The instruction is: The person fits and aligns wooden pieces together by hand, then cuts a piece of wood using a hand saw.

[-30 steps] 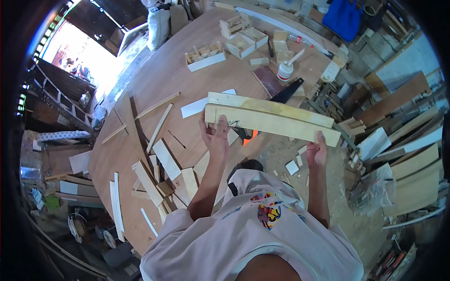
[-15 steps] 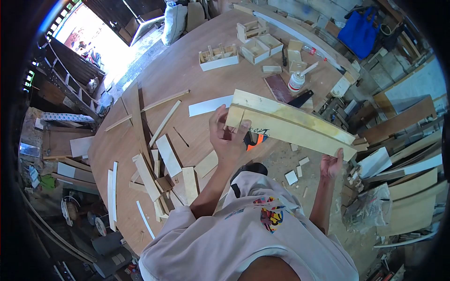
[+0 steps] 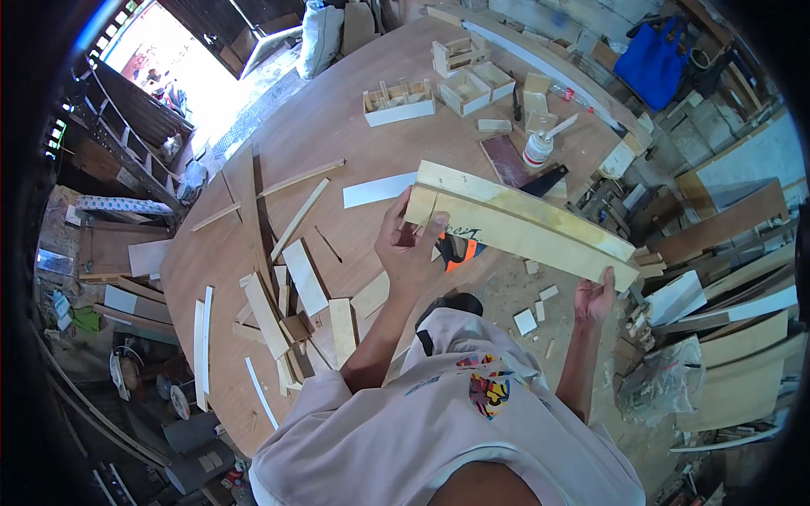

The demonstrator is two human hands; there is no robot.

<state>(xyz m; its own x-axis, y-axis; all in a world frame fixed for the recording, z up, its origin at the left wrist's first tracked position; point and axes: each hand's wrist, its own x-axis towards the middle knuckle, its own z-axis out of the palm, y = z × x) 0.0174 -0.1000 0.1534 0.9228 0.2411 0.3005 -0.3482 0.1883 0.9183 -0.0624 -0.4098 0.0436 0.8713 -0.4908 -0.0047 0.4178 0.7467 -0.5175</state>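
The wooden table (image 3: 295,126) is spreading from seven o'clock to two. Near three o'clock, a pale board (image 3: 527,234) is slanting, the left hand (image 3: 412,250) gripping its nine o'clock end, the right hand (image 3: 594,298) holding its four o'clock end. At the board's twelve o'clock, a white bottle (image 3: 537,153) is standing.

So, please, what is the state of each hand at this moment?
Left hand: closed on one end of the long wooden piece, thumb on its face.
Right hand: closed on its other end, thumb likewise.
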